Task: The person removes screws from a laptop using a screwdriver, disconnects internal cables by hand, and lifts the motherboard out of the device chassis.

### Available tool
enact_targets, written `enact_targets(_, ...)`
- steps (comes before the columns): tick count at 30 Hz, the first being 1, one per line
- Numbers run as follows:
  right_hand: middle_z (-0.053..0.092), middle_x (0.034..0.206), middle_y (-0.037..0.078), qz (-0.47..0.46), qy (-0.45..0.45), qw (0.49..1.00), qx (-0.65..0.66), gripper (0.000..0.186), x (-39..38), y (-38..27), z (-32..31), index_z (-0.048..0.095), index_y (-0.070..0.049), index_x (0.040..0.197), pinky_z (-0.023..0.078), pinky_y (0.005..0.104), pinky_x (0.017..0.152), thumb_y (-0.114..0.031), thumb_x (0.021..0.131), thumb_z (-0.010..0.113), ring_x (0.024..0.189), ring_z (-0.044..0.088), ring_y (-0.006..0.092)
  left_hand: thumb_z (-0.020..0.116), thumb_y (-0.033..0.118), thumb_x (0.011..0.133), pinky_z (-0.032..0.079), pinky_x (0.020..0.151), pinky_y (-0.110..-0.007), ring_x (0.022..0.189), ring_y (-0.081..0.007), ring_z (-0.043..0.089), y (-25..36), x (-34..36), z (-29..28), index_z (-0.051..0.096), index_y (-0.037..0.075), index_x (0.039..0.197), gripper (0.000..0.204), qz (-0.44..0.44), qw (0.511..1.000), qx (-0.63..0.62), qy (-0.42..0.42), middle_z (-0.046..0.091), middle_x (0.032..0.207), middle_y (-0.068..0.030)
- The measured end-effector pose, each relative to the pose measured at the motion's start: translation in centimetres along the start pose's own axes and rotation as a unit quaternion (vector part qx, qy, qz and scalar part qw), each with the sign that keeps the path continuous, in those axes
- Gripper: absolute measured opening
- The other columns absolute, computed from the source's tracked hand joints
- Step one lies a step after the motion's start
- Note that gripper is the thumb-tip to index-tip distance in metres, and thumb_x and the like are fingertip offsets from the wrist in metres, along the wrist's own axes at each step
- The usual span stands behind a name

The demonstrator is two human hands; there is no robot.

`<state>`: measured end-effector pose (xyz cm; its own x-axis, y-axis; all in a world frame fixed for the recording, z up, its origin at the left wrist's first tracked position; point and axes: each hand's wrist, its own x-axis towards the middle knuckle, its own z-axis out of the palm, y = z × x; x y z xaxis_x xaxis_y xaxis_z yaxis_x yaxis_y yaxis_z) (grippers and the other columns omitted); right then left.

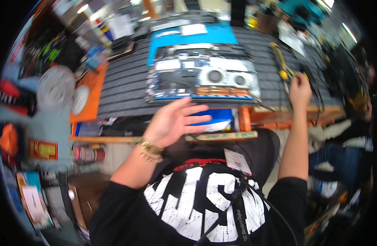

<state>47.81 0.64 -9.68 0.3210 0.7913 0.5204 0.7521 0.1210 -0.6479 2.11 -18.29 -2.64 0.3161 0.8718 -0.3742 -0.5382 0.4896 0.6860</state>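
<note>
The opened laptop is lying flat near the front edge of the bench, its inner parts facing up and its rear side reaching onto a blue mat. Two round fans are sitting toward its right half, with a copper-coloured strip running in front of them. The chassis is probably going to feel fairly light and stiff as a whole but fragile on top, where boards and thin cables are lying bare; the smooth outer rim may be a little slippery. The best hold is likely at the two side edges, low on the frame, with fingers keeping off the fans and the board (blur is hiding the finer parts).

Just in front of it, the left hand is hovering with fingers spread wide, holding nothing, over the pulled-out drawer. Farther right, the right hand is hanging over the bench with its fingers curled, beside a yellow-and-black handled tool; whether it is gripping anything, I cannot tell. Under all this, a grey striped cover is spreading across the bench, and beyond its left end a white fan is standing.
</note>
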Motion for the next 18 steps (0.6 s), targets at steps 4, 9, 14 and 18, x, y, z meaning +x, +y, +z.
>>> enact_targets(4,0.082,0.121,0.021,0.015,0.017,0.999,-0.034,0.038,-0.6,0.6,0.2,0.082,-0.007,0.130,0.061,0.0492,0.098,-0.028,0.099,0.074,0.111,0.079,0.0385,0.045,0.054,0.119,0.067,0.105,-0.056,0.140,-0.0472,0.068,1.6,0.5,-1.2,0.033,-0.015,0.166,0.084,-0.066,0.997,0.011,-0.026,0.050,0.169,-0.0357)
enact_targets(9,0.081,0.114,0.018,0.002,0.053,0.995,-0.088,0.024,-0.3,-1.0,0.7,0.083,-0.007,0.104,0.057,0.0537,0.104,-0.023,0.092,0.069,0.116,0.073,0.0405,0.040,0.058,0.120,0.065,0.106,-0.063,0.144,-0.0511,0.064,2.9,1.5,-2.1,0.040,-0.009,0.168,0.082,-0.126,0.988,0.001,-0.086,0.046,0.172,-0.0341)
enact_targets(14,0.078,0.115,0.016,0.035,0.022,0.997,-0.070,0.025,-1.0,-2.1,0.6,0.082,-0.005,0.106,0.052,0.0495,0.108,-0.023,0.094,0.070,0.119,0.070,0.0353,0.041,0.053,0.122,0.072,0.089,-0.054,0.122,-0.0454,0.078,3.3,0.7,-3.1,0.053,-0.004,0.159,0.069,-0.110,0.985,0.132,-0.034,0.067,0.153,-0.0303)
enact_targets(18,0.078,0.116,0.015,0.044,0.032,0.997,-0.050,0.024,-0.9,-1.9,-0.1,0.083,-0.005,0.106,0.050,0.0493,0.110,-0.021,0.093,0.070,0.121,0.069,0.0343,0.046,0.046,0.122,0.072,0.077,-0.044,0.105,-0.0348,0.083,2.8,-0.5,-1.3,0.059,0.001,0.147,0.053,-0.038,0.961,0.272,-0.019,0.077,0.134,-0.0243)
